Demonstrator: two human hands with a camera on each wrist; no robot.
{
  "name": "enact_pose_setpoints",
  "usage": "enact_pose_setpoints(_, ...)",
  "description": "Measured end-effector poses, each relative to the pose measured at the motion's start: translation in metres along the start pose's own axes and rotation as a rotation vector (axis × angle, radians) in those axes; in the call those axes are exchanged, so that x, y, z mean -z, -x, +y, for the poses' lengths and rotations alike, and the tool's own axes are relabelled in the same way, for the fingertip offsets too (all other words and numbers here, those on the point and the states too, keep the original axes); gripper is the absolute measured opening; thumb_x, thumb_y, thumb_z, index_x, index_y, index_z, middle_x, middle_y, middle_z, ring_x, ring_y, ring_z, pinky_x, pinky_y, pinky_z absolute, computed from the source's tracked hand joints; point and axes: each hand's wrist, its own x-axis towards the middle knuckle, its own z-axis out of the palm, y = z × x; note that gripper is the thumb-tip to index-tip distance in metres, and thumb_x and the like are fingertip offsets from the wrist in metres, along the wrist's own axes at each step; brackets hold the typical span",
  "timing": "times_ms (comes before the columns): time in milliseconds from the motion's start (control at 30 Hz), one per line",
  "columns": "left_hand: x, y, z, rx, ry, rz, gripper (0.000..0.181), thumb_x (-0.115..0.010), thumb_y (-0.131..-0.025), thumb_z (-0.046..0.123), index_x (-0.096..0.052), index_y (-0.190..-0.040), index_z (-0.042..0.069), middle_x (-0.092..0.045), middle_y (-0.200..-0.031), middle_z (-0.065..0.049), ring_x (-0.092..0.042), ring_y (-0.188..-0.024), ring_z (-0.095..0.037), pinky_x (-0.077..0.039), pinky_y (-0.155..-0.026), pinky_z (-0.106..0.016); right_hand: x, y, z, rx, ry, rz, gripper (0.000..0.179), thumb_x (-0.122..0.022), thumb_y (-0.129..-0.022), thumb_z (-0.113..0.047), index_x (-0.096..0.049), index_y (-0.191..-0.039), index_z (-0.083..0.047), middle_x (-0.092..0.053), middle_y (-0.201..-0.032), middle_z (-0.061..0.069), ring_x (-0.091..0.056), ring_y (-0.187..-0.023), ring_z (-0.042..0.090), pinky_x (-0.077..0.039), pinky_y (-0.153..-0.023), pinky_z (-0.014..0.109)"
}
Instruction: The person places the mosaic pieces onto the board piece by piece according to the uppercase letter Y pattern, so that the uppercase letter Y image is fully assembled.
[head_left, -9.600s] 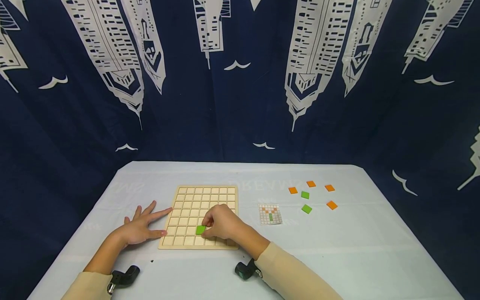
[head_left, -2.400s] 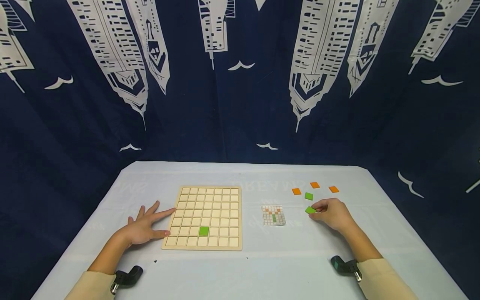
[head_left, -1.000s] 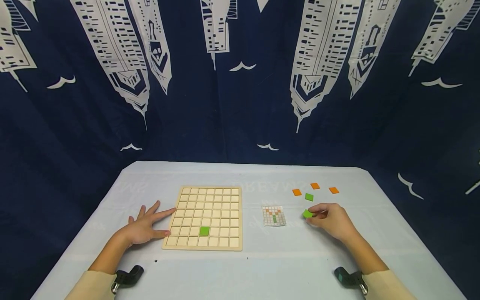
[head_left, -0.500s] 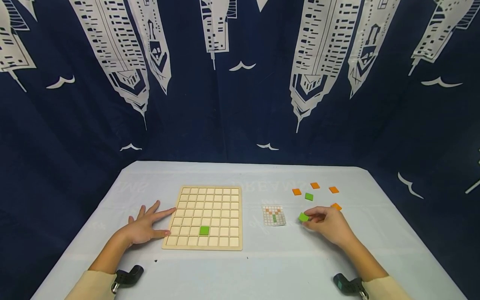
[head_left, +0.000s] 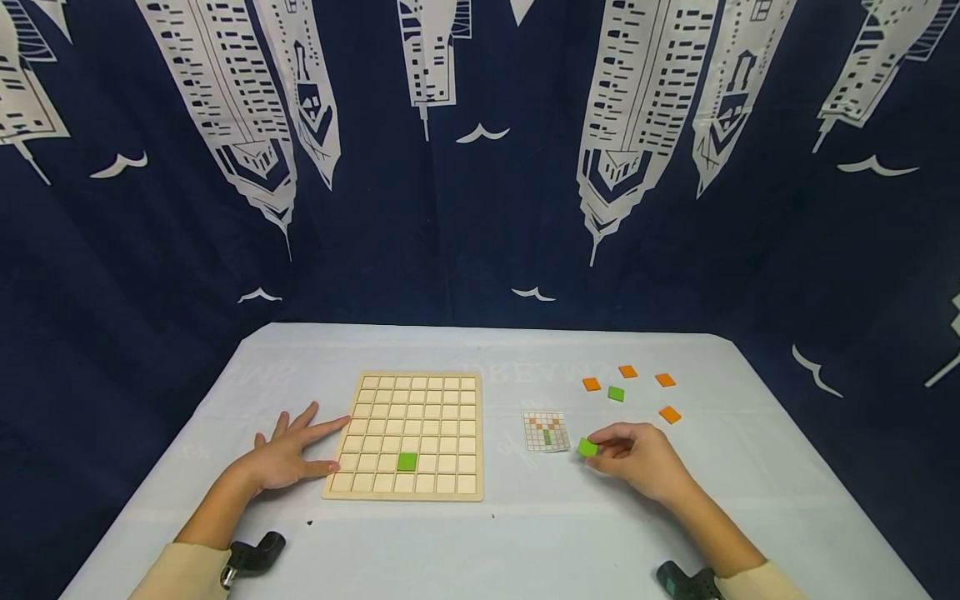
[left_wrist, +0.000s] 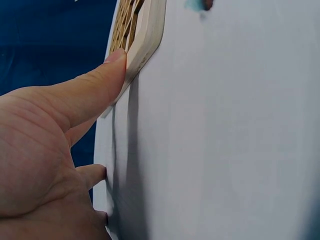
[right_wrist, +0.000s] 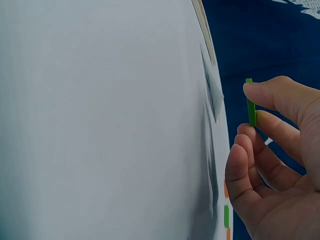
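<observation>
My right hand [head_left: 637, 460] pinches a green square tile [head_left: 587, 447] between thumb and fingers, just right of the printed pattern card [head_left: 546, 432]. In the right wrist view the held green tile shows edge-on, raised above the table. My left hand [head_left: 279, 457] lies spread at the left side of the wooden grid board [head_left: 477, 433], its thumb and forefinger touching the frame. The left wrist view shows the left thumb [left_wrist: 95, 87] pressing on the board's edge. A second green tile [head_left: 407, 462] sits in a cell of the board's second row from the front.
Loose on the table's right side lie a green tile [head_left: 616, 393] and several orange tiles [head_left: 670, 414]. A white cloth covers the table [head_left: 420, 550]. Behind it hangs a dark blue curtain [head_left: 450, 208] with white building prints. A dark speck [head_left: 310, 522] lies in front of the board.
My right hand, earlier at the board with the first green tile, went to the loose tiles, picked up another green one and carries it left toward the card. The left hand stays at the board.
</observation>
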Motion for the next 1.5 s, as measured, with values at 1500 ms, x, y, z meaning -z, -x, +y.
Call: enact_pose_setpoints(1500, -0.001, 0.0, -0.001, -0.014, 0.012, -0.001, 0.083, -0.08, -0.082, 0.049, -0.046, -0.155, 0.025, -0.002, -0.167, -0.035, 0.015, -0.146, -0.069, 0.011, -0.101, -0.09, -0.077, -0.015, -0.046, 0.198, -0.14, -0.155, 0.023, -0.09, -0.075, -0.01, -0.079, -0.096, -0.007, -0.073, -0.082, 0.001, -0.065, -0.07, 0.008, -0.058, -0.065, 0.022)
